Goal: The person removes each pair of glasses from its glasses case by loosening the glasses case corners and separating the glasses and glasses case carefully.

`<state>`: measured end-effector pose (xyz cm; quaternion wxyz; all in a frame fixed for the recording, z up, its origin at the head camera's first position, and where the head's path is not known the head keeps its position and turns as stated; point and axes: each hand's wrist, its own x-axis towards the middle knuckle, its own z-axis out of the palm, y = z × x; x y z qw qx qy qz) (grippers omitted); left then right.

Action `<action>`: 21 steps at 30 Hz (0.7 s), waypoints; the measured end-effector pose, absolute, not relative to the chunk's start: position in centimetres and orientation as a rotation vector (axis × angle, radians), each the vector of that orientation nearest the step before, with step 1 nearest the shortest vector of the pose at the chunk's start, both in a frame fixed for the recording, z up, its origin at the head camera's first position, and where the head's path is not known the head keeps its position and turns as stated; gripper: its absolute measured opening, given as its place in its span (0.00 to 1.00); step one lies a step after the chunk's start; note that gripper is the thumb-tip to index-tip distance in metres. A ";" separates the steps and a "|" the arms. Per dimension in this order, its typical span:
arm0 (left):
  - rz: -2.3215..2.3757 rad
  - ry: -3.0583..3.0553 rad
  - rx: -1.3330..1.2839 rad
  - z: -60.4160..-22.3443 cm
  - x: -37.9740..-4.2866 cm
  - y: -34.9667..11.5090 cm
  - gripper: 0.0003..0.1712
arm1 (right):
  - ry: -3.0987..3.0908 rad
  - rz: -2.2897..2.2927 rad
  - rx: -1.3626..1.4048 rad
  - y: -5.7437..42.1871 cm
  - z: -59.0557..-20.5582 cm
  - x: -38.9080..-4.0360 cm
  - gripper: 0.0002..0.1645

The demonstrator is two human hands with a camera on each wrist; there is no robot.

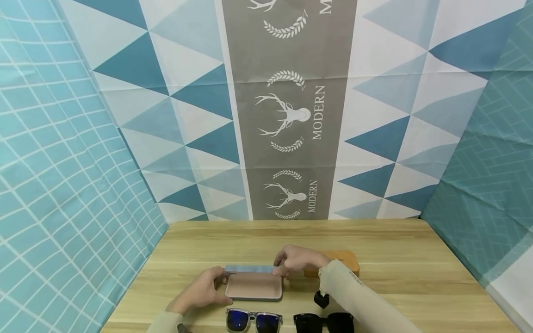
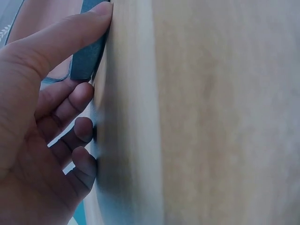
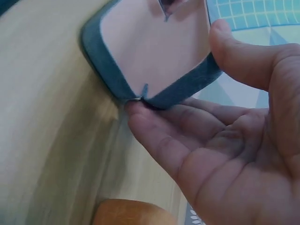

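Note:
An opened glasses case (image 1: pixel 254 286), blue-grey outside with a pale pink lining, lies on the wooden table, its lid raised at the back. My left hand (image 1: pixel 204 289) grips its left end. In the left wrist view the thumb (image 2: pixel 75 35) lies along the case's outer wall and the other fingers curl near its corner. My right hand (image 1: pixel 297 260) holds the right end by the lid. The right wrist view shows its thumb (image 3: pixel 222 40) on the lid edge and its fingers under the hinge corner of the case (image 3: pixel 154 51). The case looks empty inside.
Sunglasses with blue lenses (image 1: pixel 254 320) lie in front of the case, and black sunglasses (image 1: pixel 325 322) to their right. A small black heart-shaped thing (image 1: pixel 321 299) lies by the right sleeve. An orange-brown case (image 1: pixel 343 261) sits behind the right forearm. Patterned cloth (image 1: pixel 287 111) hangs behind the table.

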<state>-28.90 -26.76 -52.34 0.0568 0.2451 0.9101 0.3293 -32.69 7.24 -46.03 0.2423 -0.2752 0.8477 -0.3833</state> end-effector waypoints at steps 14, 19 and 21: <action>0.987 2.769 0.749 -52.2 -28.8 -26.7 0.27 | 2.353 -1.067 -0.794 8.1 -46.9 -32.9 0.24; 0.998 2.781 0.766 -52.2 -28.7 -26.6 0.27 | 2.333 -1.119 -0.810 8.2 -47.0 -32.6 0.26; 1.004 2.780 0.769 -52.3 -28.7 -26.6 0.27 | 2.333 -1.124 -0.817 8.1 -47.1 -32.5 0.27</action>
